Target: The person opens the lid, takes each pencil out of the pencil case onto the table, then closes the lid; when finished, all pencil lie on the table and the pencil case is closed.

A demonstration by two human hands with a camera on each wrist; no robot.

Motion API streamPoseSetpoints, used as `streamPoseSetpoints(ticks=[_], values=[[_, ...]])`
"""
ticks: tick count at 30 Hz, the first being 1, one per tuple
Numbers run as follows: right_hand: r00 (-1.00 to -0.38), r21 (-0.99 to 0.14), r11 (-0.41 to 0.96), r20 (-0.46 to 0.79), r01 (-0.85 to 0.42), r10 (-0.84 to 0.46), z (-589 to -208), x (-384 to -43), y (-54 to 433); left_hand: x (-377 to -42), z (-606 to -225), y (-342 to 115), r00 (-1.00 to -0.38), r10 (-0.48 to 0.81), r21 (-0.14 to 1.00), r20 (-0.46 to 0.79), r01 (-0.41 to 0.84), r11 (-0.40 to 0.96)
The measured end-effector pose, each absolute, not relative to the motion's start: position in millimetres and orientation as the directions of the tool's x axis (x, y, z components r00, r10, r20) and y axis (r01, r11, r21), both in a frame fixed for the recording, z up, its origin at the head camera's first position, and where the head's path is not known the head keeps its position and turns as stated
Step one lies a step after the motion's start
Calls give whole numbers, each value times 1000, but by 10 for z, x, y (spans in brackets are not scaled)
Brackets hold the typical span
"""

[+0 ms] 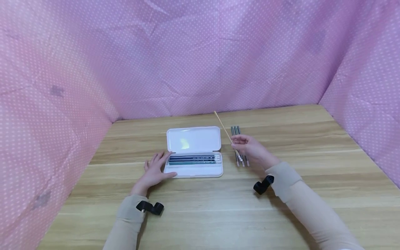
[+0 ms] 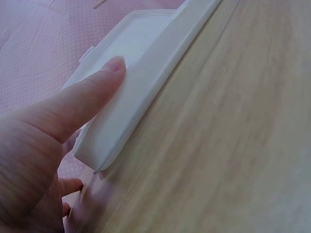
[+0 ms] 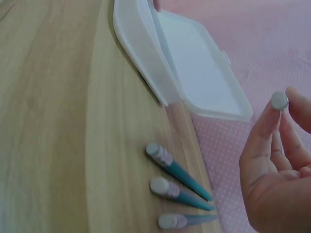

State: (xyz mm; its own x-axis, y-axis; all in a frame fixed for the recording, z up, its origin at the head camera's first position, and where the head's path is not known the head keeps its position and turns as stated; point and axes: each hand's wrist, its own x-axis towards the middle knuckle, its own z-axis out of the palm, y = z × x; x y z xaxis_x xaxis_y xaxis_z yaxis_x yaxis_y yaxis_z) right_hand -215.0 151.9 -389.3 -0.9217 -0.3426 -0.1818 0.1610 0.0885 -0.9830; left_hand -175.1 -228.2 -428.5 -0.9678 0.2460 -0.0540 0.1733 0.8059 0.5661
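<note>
Pencil case [image 1: 198, 171]: smooth plastic — lid [image 1: 201, 139] glossy inside, catching bright glare. Held pencil [image 1: 223, 126]: looks wooden, fairly matt. Loose pencils [image 3: 188, 180]: smooth, painted-looking shafts; erasers [image 3: 159, 186] matt, rubbery. Tabletop [image 1: 200, 215]: wood-grained, smooth, with soft sheen. Backdrop [image 1: 187, 62]: creased cloth, matt. Sleeves [image 1: 314, 211]: soft, matt cloth — wrist cameras [image 1: 264, 185] on them look like hard plastic.

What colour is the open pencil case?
The pencil case is white; clearest in the head view.
</note>
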Motion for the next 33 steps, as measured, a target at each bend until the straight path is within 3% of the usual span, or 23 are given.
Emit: streamPoseSetpoints(ticks=[6, 15, 24, 33], values=[[-895, -975, 111, -221, 193, -386, -3936, -2157, 1690, -1727, -4300, -2264, -966, 258, 582, -14, 202, 788], [-895, -966, 114, -258, 232, -364, -3982, -2221, 1956, -1766, -4324, -2278, -969, 238, 551, -63, 165, 818], [-895, -930, 224, -347, 291, -279, -3980, -2288, 2106, -1763, -4296, -2273, -969, 241, 557, -52, 172, 812], [-912, -857, 457, -359, 238, -199, -4027, -2309, 2102, -1767, -4311, -2278, -969, 239, 550, -57, 169, 818]])
